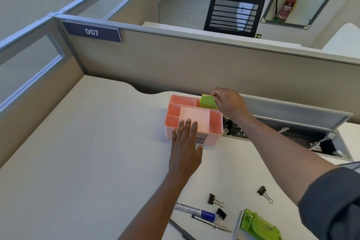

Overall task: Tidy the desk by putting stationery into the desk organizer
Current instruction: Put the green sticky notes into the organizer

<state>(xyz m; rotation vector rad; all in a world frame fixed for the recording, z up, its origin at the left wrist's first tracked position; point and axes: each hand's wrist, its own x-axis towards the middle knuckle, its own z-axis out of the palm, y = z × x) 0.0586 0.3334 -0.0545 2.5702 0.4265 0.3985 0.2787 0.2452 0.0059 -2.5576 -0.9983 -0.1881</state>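
Observation:
A pink desk organizer [215, 122] with several compartments stands near the back of the desk. My left hand [185, 144] lies flat against its front wall, fingers straight and reaching over the rim. My right hand [228, 102] pinches a green sticky-note pad [207, 101], held upright in the organizer's back right compartment. Near the desk's front edge lie a blue marker [195, 210], a pen [211, 223], three black binder clips [214, 199] [221, 214] [264, 193] and a green stapler [259, 226].
A beige partition [194, 64] runs behind the desk. An open cable tray [292, 130] with a raised lid lies right of the organizer. A dark strip [181, 230] lies at the bottom edge. A black chair [233, 13] stands beyond the partition.

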